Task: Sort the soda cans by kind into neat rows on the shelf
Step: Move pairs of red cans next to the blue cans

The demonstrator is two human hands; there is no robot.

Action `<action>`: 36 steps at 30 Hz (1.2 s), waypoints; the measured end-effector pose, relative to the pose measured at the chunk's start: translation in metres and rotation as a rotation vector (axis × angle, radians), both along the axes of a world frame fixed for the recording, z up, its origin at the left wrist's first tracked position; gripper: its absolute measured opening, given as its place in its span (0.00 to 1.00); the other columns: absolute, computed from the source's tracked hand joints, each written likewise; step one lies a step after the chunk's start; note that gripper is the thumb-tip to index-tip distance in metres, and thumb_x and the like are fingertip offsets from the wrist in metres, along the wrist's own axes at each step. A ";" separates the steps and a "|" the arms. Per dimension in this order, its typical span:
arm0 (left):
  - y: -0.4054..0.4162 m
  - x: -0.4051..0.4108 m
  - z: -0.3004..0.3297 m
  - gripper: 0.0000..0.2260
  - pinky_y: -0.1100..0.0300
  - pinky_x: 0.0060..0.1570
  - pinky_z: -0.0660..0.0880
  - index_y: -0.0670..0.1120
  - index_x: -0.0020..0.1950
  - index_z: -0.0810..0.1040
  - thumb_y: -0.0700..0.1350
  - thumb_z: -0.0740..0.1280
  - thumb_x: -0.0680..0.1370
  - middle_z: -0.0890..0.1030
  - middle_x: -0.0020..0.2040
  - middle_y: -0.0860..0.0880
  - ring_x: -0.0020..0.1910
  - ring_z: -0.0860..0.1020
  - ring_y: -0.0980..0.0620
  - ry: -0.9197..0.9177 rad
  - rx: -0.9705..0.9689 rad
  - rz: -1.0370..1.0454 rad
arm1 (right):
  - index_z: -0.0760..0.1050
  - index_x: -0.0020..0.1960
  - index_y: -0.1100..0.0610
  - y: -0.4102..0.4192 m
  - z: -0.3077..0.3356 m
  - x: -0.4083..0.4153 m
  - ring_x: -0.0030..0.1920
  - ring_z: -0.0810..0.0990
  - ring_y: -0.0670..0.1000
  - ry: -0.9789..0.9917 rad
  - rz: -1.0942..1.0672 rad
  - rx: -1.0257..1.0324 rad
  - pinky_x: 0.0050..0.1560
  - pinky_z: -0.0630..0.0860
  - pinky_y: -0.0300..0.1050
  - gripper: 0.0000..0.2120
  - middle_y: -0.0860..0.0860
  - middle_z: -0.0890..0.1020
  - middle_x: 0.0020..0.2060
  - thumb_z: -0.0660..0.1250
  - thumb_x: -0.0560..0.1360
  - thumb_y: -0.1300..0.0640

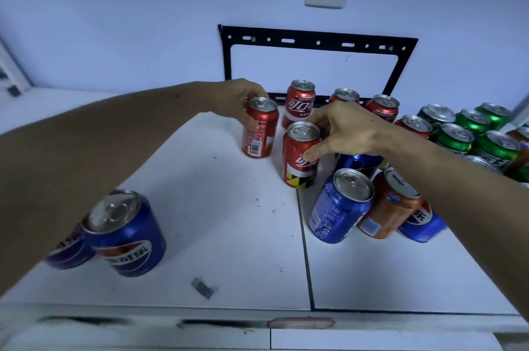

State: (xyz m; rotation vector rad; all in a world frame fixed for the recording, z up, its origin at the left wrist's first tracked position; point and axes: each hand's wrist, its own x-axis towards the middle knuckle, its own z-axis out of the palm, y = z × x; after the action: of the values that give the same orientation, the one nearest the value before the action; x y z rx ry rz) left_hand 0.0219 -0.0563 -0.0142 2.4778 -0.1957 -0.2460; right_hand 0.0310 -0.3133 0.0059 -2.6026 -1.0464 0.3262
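Red cans point(260, 129) point(300, 156), one upright in each hand's grip.

six red cola cans point(301, 101) stand on the white shelf point(217, 236). at least five blue pepsi cans point(340, 204) show, two at the near left and three or so among the cluster at right, one mostly hidden under a forearm. at least one orange fanta can point(386, 207) shows, and perhaps more at the right edge. about six green cans point(455, 137) are visible, some cut off by the frame.
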 end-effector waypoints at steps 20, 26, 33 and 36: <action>0.094 -0.073 -0.015 0.27 0.62 0.50 0.75 0.51 0.60 0.74 0.38 0.78 0.65 0.79 0.57 0.55 0.58 0.77 0.56 -0.056 -0.091 0.159 | 0.81 0.49 0.58 0.081 -0.026 -0.050 0.44 0.81 0.50 0.065 -0.215 0.095 0.48 0.80 0.48 0.27 0.52 0.84 0.44 0.79 0.58 0.42; 0.093 -0.077 -0.028 0.26 0.59 0.48 0.76 0.51 0.57 0.76 0.44 0.81 0.62 0.80 0.53 0.54 0.54 0.79 0.54 -0.084 -0.108 0.194 | 0.68 0.60 0.51 0.089 -0.078 -0.076 0.49 0.74 0.47 0.109 -0.462 0.397 0.45 0.70 0.37 0.41 0.44 0.76 0.48 0.83 0.52 0.48; 0.081 -0.070 -0.023 0.24 0.64 0.38 0.73 0.54 0.51 0.75 0.53 0.80 0.60 0.78 0.49 0.56 0.47 0.77 0.57 -0.062 -0.108 0.250 | 0.73 0.57 0.51 0.098 -0.105 -0.084 0.47 0.75 0.47 0.124 -0.620 0.616 0.35 0.65 0.31 0.36 0.44 0.79 0.46 0.82 0.52 0.47; 0.077 -0.070 -0.017 0.25 0.63 0.38 0.74 0.51 0.54 0.75 0.52 0.80 0.61 0.78 0.51 0.53 0.49 0.77 0.55 -0.053 -0.061 0.237 | 0.74 0.58 0.51 0.094 -0.104 -0.085 0.50 0.77 0.48 0.141 -0.611 0.624 0.41 0.68 0.32 0.36 0.46 0.80 0.49 0.82 0.53 0.48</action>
State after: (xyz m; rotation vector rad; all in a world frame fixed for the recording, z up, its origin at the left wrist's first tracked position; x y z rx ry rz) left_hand -0.0483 0.0203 -0.0311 2.4206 0.0682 -0.0732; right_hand -0.0545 -0.2189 -0.0983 -2.1386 -0.2086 0.0201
